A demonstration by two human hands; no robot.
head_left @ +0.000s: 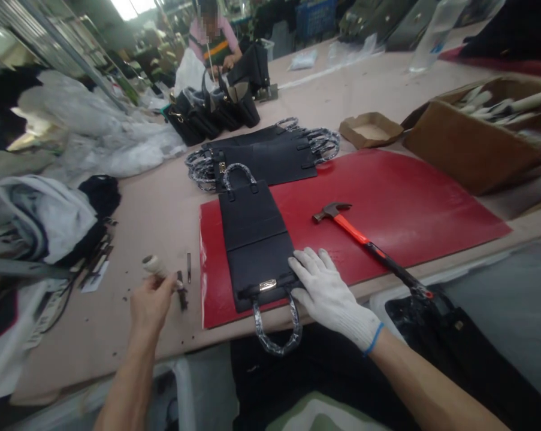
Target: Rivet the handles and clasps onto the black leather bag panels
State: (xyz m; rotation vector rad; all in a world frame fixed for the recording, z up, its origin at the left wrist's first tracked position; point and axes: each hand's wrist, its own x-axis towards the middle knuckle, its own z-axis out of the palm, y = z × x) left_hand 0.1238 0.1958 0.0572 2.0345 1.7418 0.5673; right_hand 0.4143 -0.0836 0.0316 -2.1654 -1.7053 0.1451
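Observation:
My bare left hand (151, 302) is closed on a small off-white cylinder (154, 263) with a rounded end, left of the red mat. Beside its fingers lie a dark metal piece (181, 293) and a thin metal rod (189, 267). My right hand (326, 293), in a white knit glove, rests with fingers stretched on the edge of a black handbag (256, 233). The bag lies flat, its gold clasp (267, 285) near me and its plastic-wrapped handles at both ends. A claw hammer (364, 239) with a red and black handle lies to the right.
Behind the mat (400, 197) lies a stack of flat black bags (270, 155). A cardboard box (472, 137) of white pieces and a shallow carton (371, 129) stand at right. Clear plastic (130, 143) heaps at left. Another person (214, 39) handles bags across the table.

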